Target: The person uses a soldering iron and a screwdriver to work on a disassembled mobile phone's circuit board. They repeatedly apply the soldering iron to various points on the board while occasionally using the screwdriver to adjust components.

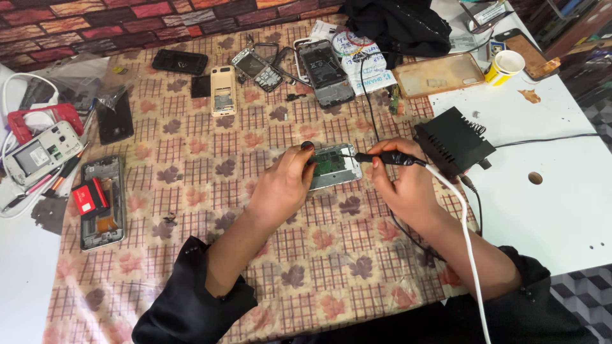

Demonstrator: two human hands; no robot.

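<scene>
Near the middle of the worktop (548,210), on its leaf-patterned checked cloth (255,280), lies an opened phone (336,167) with its green circuit board face up. The left hand (284,185) rests on the phone's left end, its fingers (305,153) curled and pressed down on the frame so that they grip its edge. The right hand (408,185) sits just to the right of the phone, its fingers (382,153) pinched around a dark soldering iron (389,157) held like a pen, the thin tip pointing left and reaching over the board's right side. A white cable (468,248) runs from the iron's rear toward the near edge of the worktop. Just beside the right hand, toward the right edge, stands a black box-shaped power unit (454,141) on the bare white surface. Toward the far edge lie several dismantled handsets: a cream keypad phone (223,90), a black handset (180,62) and a grey open phone shell (325,71). A yellow paper cup (505,66) stands near the far right corner, next to a clear phone cover (438,74). Along the left edge are a long phone frame with a red battery (102,200), a white opened phone (43,153) and a red phone case (41,121). A bundle of black fabric (398,25) lies at the far edge.
</scene>
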